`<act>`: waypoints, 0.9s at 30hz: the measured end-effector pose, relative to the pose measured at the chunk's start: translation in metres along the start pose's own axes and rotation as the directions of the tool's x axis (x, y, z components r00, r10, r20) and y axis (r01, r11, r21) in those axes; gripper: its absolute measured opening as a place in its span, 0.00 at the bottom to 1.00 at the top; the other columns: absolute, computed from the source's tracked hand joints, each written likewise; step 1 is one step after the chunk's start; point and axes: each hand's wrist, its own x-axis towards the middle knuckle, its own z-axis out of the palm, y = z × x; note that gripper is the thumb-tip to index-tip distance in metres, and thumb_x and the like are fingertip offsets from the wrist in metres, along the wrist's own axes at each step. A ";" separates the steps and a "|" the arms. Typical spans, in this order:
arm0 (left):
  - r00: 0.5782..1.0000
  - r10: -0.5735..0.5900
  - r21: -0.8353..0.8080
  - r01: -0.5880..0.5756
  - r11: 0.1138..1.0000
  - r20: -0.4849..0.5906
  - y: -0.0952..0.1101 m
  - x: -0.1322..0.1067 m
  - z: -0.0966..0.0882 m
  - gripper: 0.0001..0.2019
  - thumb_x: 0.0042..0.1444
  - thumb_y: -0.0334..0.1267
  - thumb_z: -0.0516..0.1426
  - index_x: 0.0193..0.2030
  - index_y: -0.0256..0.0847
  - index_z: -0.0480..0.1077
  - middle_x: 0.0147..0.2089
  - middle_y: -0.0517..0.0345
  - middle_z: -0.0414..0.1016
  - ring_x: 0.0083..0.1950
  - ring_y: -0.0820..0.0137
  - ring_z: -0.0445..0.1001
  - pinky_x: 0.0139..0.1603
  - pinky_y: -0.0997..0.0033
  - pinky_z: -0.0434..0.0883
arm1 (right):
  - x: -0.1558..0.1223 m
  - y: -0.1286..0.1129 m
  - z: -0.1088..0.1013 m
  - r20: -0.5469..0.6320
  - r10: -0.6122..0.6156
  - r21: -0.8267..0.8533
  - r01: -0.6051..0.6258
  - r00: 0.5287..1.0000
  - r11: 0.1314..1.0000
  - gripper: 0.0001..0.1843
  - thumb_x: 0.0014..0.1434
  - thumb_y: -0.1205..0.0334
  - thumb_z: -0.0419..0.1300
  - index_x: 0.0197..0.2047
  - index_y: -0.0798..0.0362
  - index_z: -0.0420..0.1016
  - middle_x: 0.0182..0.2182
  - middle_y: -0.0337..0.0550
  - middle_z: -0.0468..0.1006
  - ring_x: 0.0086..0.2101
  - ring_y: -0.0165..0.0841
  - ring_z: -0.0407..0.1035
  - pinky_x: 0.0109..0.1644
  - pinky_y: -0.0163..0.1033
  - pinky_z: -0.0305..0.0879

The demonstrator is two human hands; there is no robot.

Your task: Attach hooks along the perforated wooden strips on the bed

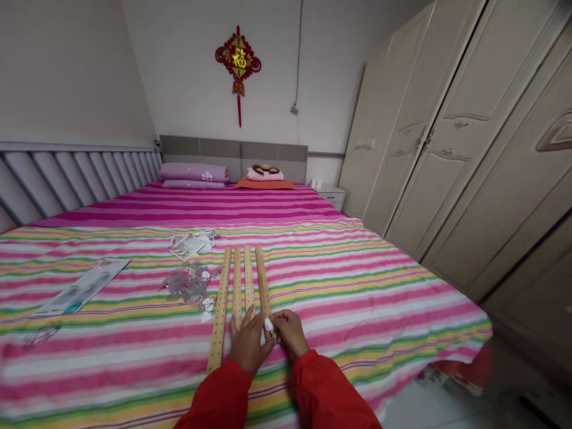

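"Where did the perforated wooden strips (pixel 236 292) lie?"

"Side by side on the striped bedsheet (pixel 357 298), near ends at the hands."

"And the hands?"

"The right hand (pixel 290 333) pinched a small white disc (pixel 269 325) at the rightmost strip. The left hand (pixel 249 344) lay flat across the middle strips, fingers together."

"Anything beside them?"

"Clear plastic packets (pixel 187 283), left of the strips."

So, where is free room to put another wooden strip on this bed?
The widest patch is striped bedsheet right of the rightmost wooden strip, to the bed's edge. A smaller one lies below the printed card, left of the left hand. It is crowded at the clear packets with white hooks and around the right hand.
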 end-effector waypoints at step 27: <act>0.985 0.114 -0.041 -0.109 0.993 0.133 -0.009 -0.014 -0.001 0.27 0.49 0.43 0.60 0.58 0.48 0.64 0.60 0.48 0.68 0.68 0.54 0.51 0.63 0.33 0.37 | -0.018 0.002 -0.008 0.010 0.073 -0.011 -0.073 0.997 0.997 0.16 0.37 0.52 0.66 0.24 0.53 0.66 0.08 0.28 0.65 0.07 0.22 0.50 0.11 0.29 0.41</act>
